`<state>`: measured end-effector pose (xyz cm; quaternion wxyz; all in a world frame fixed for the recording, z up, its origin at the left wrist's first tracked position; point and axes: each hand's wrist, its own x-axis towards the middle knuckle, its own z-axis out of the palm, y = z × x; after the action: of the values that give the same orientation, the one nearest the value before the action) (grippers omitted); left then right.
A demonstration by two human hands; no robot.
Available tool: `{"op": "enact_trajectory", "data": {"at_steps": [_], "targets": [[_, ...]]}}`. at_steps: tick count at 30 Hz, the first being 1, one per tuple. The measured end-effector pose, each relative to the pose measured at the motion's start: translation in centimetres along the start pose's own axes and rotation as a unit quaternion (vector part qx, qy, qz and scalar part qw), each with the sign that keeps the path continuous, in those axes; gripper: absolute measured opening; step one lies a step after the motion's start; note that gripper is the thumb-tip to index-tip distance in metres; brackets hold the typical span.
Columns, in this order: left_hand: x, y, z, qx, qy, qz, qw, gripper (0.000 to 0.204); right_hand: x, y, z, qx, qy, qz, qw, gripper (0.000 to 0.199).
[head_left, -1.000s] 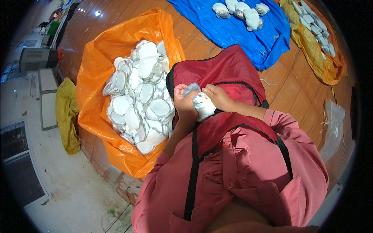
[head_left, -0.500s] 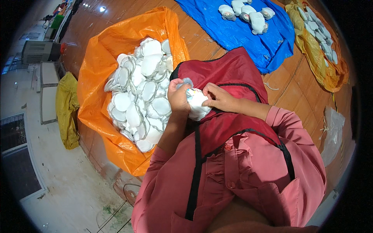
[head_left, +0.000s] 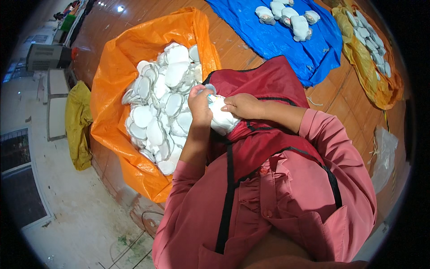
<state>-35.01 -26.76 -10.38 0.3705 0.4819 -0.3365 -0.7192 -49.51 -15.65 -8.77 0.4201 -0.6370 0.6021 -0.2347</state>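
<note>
Over my lap, covered by a dark red apron [head_left: 264, 83], I hold a small white fabric piece [head_left: 222, 121] with a coloured print and a greyish fuzzy edge. My left hand [head_left: 200, 105] pinches its far left side, thumb on top. On its right side my right hand [head_left: 244, 106] grips with bent fingers and thumb. Parts of the piece are hidden under both hands. Just left of my left hand is an open orange sack [head_left: 109, 80] heaped with flat oval white pads [head_left: 143, 116] edged in grey.
Ahead lies a blue sheet [head_left: 244, 24] with several plump white stuffed pieces [head_left: 299, 28] on it. A yellow-and-orange sack [head_left: 354, 49] of white pieces is at the far right. Clear plastic [head_left: 384, 154] lies at the right, a yellow sack [head_left: 77, 125] at the left.
Both hands have shifted slightly left and nearer to me with the white piece. My right fingers now lie further over it.
</note>
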Motion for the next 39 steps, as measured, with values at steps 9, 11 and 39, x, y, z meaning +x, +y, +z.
{"op": "enact_trajectory", "data": {"at_steps": [9,11,39], "targets": [[2.0,-1.4,-1.1,-0.071,0.077,-0.024,0.994,0.035,0.4,-0.1,0.3,-0.074,0.029,-0.039,0.996,0.034],[2.2,-1.5,-0.9,-0.05,0.093,-0.016,0.994,0.034,0.1,0.1,0.2,-0.081,0.033,-0.053,0.995,0.033],[-1.5,8.8,0.5,0.676,-0.486,0.252,0.493,0.047,-0.8,2.0,0.5,-0.01,-0.036,-0.025,0.999,0.034]]}}
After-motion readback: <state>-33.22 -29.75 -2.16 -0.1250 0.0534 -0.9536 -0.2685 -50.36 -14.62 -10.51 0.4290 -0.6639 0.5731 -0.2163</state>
